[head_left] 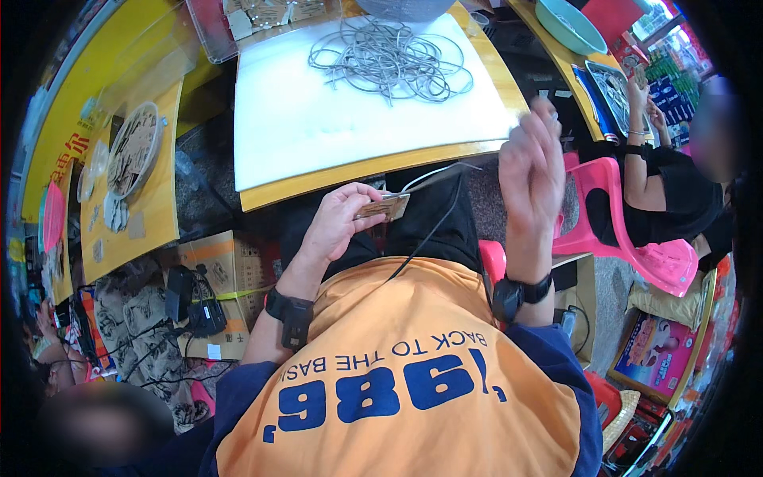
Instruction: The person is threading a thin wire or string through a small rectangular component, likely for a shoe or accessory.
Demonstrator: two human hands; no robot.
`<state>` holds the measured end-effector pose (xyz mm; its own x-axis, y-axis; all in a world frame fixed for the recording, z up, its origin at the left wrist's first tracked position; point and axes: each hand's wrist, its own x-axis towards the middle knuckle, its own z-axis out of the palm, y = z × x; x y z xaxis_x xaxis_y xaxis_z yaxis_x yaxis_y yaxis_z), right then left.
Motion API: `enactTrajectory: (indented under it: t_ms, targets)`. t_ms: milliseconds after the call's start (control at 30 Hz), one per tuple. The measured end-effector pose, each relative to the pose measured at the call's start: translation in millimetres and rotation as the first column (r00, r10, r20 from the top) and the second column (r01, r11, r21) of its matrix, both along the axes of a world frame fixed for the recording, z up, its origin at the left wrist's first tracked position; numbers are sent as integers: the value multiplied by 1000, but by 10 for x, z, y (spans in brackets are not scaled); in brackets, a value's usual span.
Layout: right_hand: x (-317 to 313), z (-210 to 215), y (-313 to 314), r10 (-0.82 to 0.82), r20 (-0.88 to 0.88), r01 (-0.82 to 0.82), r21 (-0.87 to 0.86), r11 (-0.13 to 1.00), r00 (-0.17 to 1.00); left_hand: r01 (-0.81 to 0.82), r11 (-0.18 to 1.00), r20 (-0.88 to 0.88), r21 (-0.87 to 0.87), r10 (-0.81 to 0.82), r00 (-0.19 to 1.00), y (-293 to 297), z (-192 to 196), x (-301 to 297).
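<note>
Hands work above the lap of a seated person in an orange shirt: the left hand (343,215) pinches a small brown card tag (384,207), while the right hand (531,163), raised and blurred, pulls a pale cord (435,175) running from the tag; its grip is hard to make out. Beyond lies a white board (318,119) on a yellow-edged table (373,164), bearing a tangled heap of grey cords (387,60).

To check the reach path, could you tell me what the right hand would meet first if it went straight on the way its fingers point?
The right hand points toward the white sheet on the table; it would likely meet its near edge first, though depth is unclear.
</note>
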<state>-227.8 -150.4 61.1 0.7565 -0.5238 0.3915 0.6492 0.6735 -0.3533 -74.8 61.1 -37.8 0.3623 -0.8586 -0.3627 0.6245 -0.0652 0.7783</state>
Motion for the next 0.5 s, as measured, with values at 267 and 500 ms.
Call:
enactTrajectory:
  t_ms: [267, 500]
  targets:
    - [114, -368, 180, -656, -689, -564, -687, 457, 308, 2, 999, -100, -54, -7, 995, 33, -93, 30]
    - [279, -907, 242, -217, -950, -558, -309, 770, 226, -14, 1000, -96, -21, 12, 995, 18, 19, 50]
